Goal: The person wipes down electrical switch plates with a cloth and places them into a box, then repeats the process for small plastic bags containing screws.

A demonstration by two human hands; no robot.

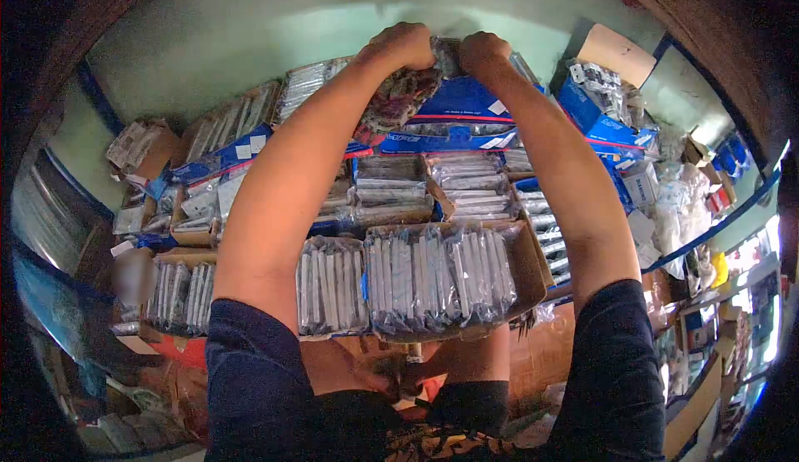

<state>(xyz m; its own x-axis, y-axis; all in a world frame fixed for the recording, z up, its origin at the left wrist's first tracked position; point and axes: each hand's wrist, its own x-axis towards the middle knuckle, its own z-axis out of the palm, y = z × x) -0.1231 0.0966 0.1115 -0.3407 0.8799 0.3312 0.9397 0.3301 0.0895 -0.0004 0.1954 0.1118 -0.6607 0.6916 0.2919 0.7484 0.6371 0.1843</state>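
Both arms stretch forward to the back of the shelf. My left hand (405, 46) is closed, and a crumpled patterned cloth (401, 100) hangs below it, seemingly in its grip. A short way to the right, my right hand (485, 51) is closed too, its fingertips hidden, at the far side of a blue cardboard box (466, 98). Between the two fists shows a small grey part of what looks like a packet (448, 57). Nearer to me stands an open carton (530, 266) packed with flat plastic-wrapped packets (437, 283) on edge.
More packet-filled cartons (391, 191) stand in rows under my arms. At the right back, a blue box (583, 108) overflows with bagged parts. Clear plastic bags (678, 212) hang near a blue shelf rail (707, 233). A pale green wall (333, 29) closes off the back.
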